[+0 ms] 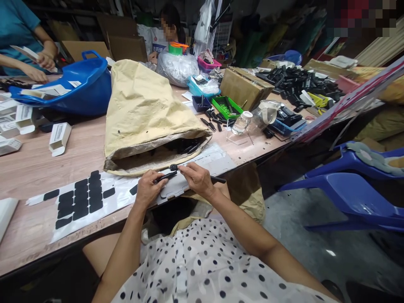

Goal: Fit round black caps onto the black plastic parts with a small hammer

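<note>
Your left hand grips a slender black piece, and your right hand pinches a small rounded black part just beside its tip. Beyond both hands gapes a cream sack; left of them lies a white sheet bearing black patches.

Pretty cluttered desk tbh. Big blue basin on the left with white boxes in and around it, and a co-worker in a teal shirt just past that. A 2nd person is on the far side, partly hidden by a stuffed plastic bag. Pink basket near the bag, then a cardboard box, plus a clear jar with a white lid. Off to the right there's blue plastic chairs with a grey cushion.
</note>
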Tool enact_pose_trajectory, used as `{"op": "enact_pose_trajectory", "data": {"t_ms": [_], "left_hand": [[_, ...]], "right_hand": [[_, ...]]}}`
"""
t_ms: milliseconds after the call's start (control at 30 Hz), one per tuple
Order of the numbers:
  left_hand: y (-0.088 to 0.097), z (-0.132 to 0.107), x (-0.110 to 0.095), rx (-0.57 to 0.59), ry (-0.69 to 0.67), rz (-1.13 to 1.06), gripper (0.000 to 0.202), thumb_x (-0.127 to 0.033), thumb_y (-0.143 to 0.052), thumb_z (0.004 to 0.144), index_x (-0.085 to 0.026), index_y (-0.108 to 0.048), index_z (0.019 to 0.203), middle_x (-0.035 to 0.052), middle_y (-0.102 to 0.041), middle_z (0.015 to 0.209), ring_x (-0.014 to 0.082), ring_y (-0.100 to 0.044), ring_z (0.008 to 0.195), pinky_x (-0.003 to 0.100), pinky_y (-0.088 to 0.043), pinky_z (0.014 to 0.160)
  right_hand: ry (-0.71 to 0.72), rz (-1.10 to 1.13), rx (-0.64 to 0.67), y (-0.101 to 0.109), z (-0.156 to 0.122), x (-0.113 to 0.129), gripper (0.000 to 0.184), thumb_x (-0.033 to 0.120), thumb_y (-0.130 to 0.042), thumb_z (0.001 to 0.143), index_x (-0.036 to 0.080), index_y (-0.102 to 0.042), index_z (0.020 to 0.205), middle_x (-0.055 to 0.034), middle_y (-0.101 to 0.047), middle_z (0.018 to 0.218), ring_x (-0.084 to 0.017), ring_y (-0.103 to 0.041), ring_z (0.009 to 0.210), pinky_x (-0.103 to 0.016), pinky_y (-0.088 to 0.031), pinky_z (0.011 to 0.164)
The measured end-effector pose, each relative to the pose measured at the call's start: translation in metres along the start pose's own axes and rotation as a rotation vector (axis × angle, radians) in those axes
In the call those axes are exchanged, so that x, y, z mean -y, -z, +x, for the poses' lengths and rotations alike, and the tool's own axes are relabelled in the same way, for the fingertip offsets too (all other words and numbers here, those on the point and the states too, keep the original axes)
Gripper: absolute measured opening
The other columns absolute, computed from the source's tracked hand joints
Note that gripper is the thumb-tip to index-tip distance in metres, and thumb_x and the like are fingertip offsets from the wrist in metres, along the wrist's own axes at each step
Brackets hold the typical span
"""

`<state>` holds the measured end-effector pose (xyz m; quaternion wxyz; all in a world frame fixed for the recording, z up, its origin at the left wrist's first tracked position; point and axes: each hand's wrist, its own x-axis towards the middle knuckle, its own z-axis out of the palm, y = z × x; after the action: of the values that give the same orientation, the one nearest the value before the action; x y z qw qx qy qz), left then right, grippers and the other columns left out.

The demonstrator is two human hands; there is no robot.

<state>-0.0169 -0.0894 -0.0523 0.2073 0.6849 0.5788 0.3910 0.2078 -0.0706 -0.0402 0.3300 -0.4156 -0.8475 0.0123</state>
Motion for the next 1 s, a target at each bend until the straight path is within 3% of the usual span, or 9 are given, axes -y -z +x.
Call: {"op": "enact_pose_trajectory", "data": {"t_ms": [133,333,667,833,933,1000], "left_hand": [[-0.001,0.0,-0.001,-0.003,-0.017,0.06,0.017,-0.038,-0.069,0.077,-0.023,-0.075,0.084,0.0014,-0.064,0.077,0.0195,-0.059,0.074,0.032,-0.051,0.07],[-0.001,-0.001,0.003,0.006,-0.036,0.089,0.018,-0.04,-0.066,0.081,-0.024,-0.073,0.086,0.0018,-0.063,0.08,0.021,-0.059,0.077,0.034,-0.051,0.074],[0.003,-0.003,0.001,0.041,-0.033,0.068,0.014,-0.037,-0.065,0.083,-0.025,-0.072,0.087,0.0016,-0.063,0.079,0.0216,-0.059,0.079,0.034,-0.05,0.075],[0.01,-0.008,-0.009,0.099,-0.097,-0.018,0.01,-0.031,-0.067,0.083,-0.024,-0.072,0.089,0.0041,-0.067,0.085,0.0232,-0.061,0.084,0.036,-0.051,0.077],[0.007,-0.027,-0.023,0.102,-0.183,0.017,0.01,-0.03,-0.068,0.083,-0.025,-0.073,0.091,0.0064,-0.07,0.098,0.0254,-0.063,0.096,0.042,-0.051,0.089],[-0.001,-0.047,-0.031,0.091,-0.263,0.098,0.01,-0.031,-0.069,0.083,-0.026,-0.074,0.089,0.009,-0.069,0.117,0.0297,-0.06,0.112,0.047,-0.048,0.097]], "right_hand": [[-0.021,-0.057,0.007,-0.001,0.011,-0.026,0.03,0.024,-0.049,0.103,0.028,-0.071,0.123,-0.0038,-0.066,0.092,-0.015,-0.062,0.084,-0.023,-0.046,0.073],[0.063,-0.131,0.1,-0.009,0.023,-0.059,0.021,0.024,-0.057,0.099,0.025,-0.075,0.111,-0.0051,-0.064,0.088,-0.019,-0.056,0.086,-0.029,-0.043,0.075],[0.005,-0.038,0.114,-0.011,0.02,-0.058,0.018,0.024,-0.06,0.096,0.023,-0.074,0.108,-0.0052,-0.064,0.092,-0.02,-0.056,0.09,-0.031,-0.045,0.081],[-0.023,-0.041,0.11,-0.011,0.02,-0.056,0.016,0.022,-0.063,0.093,0.023,-0.074,0.105,-0.0053,-0.065,0.092,-0.021,-0.056,0.089,-0.032,-0.045,0.08],[-0.03,-0.041,0.115,-0.011,0.02,-0.055,0.016,0.023,-0.063,0.093,0.024,-0.074,0.104,-0.0049,-0.065,0.092,-0.021,-0.056,0.09,-0.031,-0.045,0.08],[-0.027,-0.045,0.12,-0.011,0.02,-0.055,0.016,0.023,-0.063,0.093,0.024,-0.074,0.104,-0.0052,-0.065,0.092,-0.021,-0.056,0.09,-0.032,-0.045,0.08]]}}
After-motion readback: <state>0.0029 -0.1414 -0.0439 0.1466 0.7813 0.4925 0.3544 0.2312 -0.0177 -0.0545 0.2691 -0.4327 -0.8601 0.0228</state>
